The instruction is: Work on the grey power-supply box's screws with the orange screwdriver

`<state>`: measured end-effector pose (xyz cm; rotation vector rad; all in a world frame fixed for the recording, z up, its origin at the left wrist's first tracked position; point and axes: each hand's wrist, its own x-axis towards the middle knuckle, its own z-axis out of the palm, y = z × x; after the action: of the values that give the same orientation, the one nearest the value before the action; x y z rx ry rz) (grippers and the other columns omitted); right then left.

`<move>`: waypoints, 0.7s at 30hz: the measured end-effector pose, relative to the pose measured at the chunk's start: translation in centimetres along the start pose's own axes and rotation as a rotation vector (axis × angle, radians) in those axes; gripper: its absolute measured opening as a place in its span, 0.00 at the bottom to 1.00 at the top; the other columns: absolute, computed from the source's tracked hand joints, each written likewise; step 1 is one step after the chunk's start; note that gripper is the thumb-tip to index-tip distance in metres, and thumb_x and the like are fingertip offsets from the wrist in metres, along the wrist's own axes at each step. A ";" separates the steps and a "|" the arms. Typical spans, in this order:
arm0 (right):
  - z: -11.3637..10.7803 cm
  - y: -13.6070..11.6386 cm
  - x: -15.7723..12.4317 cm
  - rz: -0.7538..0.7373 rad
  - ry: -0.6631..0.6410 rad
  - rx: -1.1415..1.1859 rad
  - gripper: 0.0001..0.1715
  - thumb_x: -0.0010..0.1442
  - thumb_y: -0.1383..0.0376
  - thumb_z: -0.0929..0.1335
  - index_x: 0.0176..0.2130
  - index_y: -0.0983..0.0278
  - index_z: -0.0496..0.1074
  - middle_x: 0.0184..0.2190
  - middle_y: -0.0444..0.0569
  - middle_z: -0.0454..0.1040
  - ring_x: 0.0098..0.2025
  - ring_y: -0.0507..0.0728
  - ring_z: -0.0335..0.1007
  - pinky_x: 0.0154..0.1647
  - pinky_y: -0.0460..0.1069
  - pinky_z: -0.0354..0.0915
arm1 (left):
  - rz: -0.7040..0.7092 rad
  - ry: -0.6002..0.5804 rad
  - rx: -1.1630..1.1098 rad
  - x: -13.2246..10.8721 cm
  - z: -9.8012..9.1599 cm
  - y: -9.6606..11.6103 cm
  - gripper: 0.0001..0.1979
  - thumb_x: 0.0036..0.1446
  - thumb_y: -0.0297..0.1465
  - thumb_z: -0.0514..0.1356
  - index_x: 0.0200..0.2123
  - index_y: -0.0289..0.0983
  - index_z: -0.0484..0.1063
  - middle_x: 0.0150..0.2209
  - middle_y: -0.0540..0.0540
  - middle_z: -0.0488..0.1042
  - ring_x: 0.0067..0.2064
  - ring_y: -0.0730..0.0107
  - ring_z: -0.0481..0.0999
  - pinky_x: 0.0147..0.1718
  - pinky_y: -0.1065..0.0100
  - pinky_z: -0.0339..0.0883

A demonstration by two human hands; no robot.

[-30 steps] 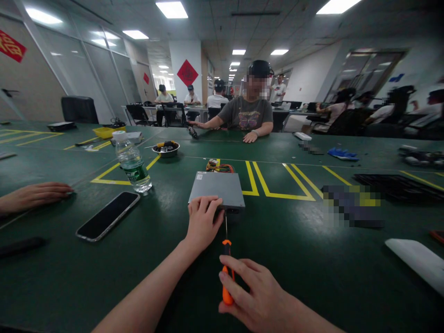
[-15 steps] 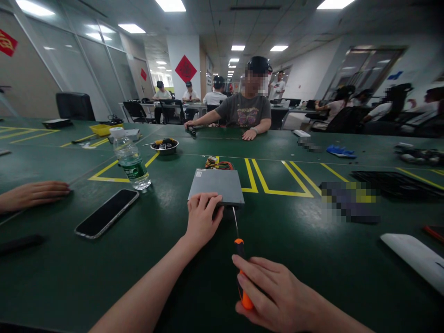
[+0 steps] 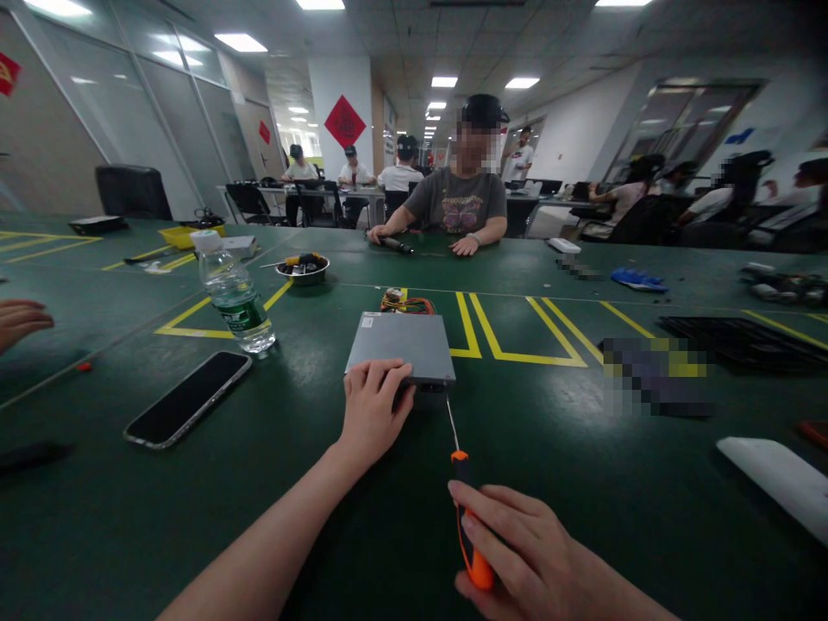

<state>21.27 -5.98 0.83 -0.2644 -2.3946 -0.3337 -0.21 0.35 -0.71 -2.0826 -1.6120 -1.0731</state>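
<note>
A grey metal computer power supply (image 3: pixel 401 341) lies flat on the green table, with its bundle of coloured cables (image 3: pixel 407 302) at the far side. My left hand (image 3: pixel 376 410) grips its near left edge, fingers on top and thumb against the front face. Between the fingers and thumb of my right hand (image 3: pixel 517 539) is a screwdriver (image 3: pixel 461 470) with an orange and black handle. Its thin shaft points away from me, the tip at the lower right corner of the power supply's front face. Whether the tip touches the case I cannot tell.
Left of the power supply stand a water bottle (image 3: pixel 236 297) and a phone (image 3: pixel 189 398). Beyond is a metal bowl (image 3: pixel 303 269) with tools. Another person (image 3: pixel 461 203) sits opposite, holding a dark tool. A co-worker's hand (image 3: pixel 22 323) shows at far left. A white object (image 3: pixel 776 479) lies right.
The screwdriver and my right hand have shifted right, from below the front face toward its right corner. My left hand stays on the power supply. The co-worker's hand at left has drawn back.
</note>
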 end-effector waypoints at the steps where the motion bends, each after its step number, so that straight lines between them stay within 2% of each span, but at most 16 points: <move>1: 0.0 0.0 -0.1 0.002 0.000 0.000 0.15 0.58 0.64 0.63 0.42 0.74 0.65 0.36 0.64 0.75 0.44 0.58 0.72 0.40 0.49 0.70 | 0.000 0.003 0.001 0.0 0.0 0.0 0.11 0.55 0.32 0.56 0.43 0.41 0.68 0.45 0.45 0.70 0.46 0.58 0.61 0.43 0.57 0.56; 21: 0.2 0.2 -0.4 0.041 0.000 0.042 0.17 0.57 0.66 0.64 0.45 0.74 0.63 0.39 0.64 0.75 0.47 0.58 0.70 0.41 0.50 0.70 | 0.007 -0.003 -0.005 0.0 0.0 0.0 0.12 0.55 0.31 0.56 0.44 0.41 0.67 0.46 0.45 0.69 0.46 0.58 0.60 0.43 0.58 0.56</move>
<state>21.45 -5.79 0.47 -0.2932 -2.3895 -0.2640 -0.23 0.36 -0.69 -2.0926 -1.6042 -1.0736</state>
